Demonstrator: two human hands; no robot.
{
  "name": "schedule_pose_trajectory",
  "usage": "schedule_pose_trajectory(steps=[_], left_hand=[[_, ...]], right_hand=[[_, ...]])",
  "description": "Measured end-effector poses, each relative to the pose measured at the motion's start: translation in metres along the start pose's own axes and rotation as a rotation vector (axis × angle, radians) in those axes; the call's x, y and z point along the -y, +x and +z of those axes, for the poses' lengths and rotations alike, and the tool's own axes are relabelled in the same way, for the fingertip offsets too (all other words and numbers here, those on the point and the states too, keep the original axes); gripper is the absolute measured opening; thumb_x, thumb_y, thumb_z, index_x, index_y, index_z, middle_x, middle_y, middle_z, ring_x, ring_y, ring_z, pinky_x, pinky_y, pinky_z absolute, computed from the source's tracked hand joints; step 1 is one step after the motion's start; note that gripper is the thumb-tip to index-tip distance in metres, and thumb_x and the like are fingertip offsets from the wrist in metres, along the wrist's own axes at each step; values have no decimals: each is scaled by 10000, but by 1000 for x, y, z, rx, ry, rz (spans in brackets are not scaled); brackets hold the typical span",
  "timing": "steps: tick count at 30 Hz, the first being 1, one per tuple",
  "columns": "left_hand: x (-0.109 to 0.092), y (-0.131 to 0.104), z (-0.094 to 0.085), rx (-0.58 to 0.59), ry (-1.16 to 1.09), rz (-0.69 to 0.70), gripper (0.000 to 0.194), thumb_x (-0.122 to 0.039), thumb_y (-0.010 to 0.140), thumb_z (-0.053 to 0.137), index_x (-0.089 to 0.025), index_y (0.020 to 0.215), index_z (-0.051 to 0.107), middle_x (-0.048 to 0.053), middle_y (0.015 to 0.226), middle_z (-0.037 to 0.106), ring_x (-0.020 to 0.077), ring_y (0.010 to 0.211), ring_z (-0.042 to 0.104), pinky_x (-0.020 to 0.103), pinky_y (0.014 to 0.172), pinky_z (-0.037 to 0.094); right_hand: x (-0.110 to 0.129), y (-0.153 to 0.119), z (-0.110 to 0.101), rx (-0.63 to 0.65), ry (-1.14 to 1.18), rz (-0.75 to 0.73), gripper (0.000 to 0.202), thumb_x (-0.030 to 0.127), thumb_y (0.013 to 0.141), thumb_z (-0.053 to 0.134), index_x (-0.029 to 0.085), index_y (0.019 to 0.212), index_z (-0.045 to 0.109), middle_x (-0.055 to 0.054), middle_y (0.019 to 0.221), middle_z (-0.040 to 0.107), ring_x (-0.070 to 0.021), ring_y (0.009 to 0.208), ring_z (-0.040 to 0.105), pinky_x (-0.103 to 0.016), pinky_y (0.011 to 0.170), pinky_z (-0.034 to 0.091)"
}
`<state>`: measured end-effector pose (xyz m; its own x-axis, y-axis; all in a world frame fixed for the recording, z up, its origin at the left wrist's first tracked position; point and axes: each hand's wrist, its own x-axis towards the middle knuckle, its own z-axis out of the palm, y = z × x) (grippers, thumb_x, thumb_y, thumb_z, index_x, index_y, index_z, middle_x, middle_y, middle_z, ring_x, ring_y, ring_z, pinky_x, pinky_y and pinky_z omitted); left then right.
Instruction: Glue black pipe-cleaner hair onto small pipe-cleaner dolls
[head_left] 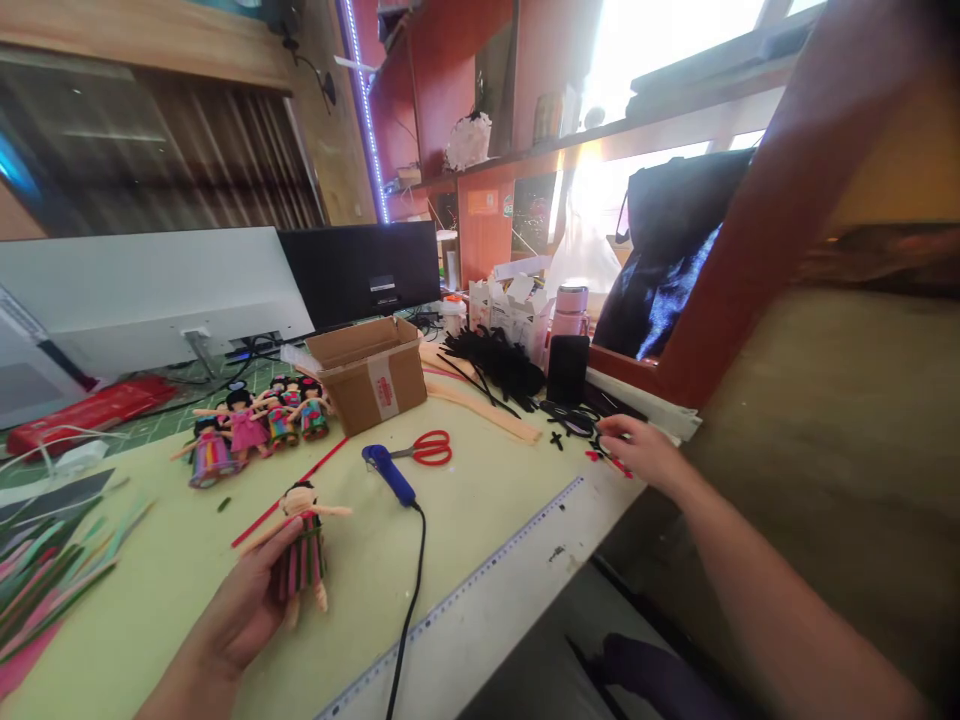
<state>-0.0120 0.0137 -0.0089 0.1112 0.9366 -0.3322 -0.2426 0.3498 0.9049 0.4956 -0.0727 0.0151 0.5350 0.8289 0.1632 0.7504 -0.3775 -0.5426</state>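
A small doll (pixel 306 550) with a striped skirt and outstretched cream arms is held in my left hand (pixel 251 600) at the lower left. My right hand (pixel 641 455) reaches to the table's right side, over small black and red pieces; its fingers are bent together, and what they hold, if anything, is too small to tell. A black cross-shaped piece (pixel 556 440) lies left of it. Between the hands are a blue corded tool (pixel 390 475) and red-handled scissors (pixel 431 448). Several finished-looking dolls (pixel 247 425) lie at the left.
An open cardboard box (pixel 375 385) stands behind the scissors. Black fuzzy strips (pixel 495 365) are piled at the back, near a pink bottle (pixel 571 310). Coloured strips (pixel 52 580) lie at far left. A ruler (pixel 495 560) runs along the front edge. Monitors (pixel 367 275) stand behind.
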Motion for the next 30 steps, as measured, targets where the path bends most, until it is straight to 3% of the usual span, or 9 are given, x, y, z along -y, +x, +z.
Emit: schedule_pose_trajectory(steps=[3,6,11,16,19,22,25,30], left_hand=[[1,-9,-2,84,0,-45,354,-264,782,658,-151,1111,593,47,663,668,239,447,643,263,247,433],[3,-15,-4,89,-13,-45,331,-254,751,683,-123,1041,593,45,601,644,237,444,639,249,259,432],[12,-13,-7,50,32,-25,386,-251,748,682,-136,1097,563,42,636,655,226,432,630,248,257,424],[10,-5,0,19,24,-38,333,-209,748,670,-140,1058,568,35,637,650,218,457,640,238,283,440],[6,-2,8,73,16,-70,343,-245,762,661,-134,1077,582,25,601,631,212,431,622,237,259,420],[4,-3,14,10,-32,-115,340,-234,771,648,-134,1091,594,17,607,633,174,399,597,208,249,398],[2,-9,16,-70,-73,-135,326,-236,774,650,-156,1087,605,-1,610,631,142,362,565,189,240,380],[-1,-13,17,-106,-77,-139,280,-216,790,625,-171,1067,612,2,635,643,141,352,558,196,226,367]], right_hand=[[29,23,29,160,-110,-7,200,279,889,555,183,1026,665,-17,810,688,-128,637,626,-255,606,504],[48,40,51,232,-241,26,255,326,925,568,152,1106,614,-63,1050,652,-176,875,640,-362,765,540],[59,49,62,266,-366,48,314,321,926,573,161,1197,573,-90,1200,596,-216,1009,614,-426,848,526],[73,21,61,320,-292,-84,243,325,930,564,154,1096,616,-67,1084,643,-181,913,632,-375,799,532],[94,-13,73,351,-191,-233,132,216,911,550,177,974,659,-10,904,685,-128,816,629,-247,741,491],[111,-34,84,351,-132,-347,164,225,909,523,206,930,685,9,873,694,-110,806,619,-194,720,444],[105,-26,77,279,-169,-357,257,296,951,454,204,971,693,-31,986,672,-135,887,602,-217,760,420],[62,19,41,183,-378,-238,247,187,919,458,199,1019,683,-86,1044,621,-192,916,588,-277,734,421]])
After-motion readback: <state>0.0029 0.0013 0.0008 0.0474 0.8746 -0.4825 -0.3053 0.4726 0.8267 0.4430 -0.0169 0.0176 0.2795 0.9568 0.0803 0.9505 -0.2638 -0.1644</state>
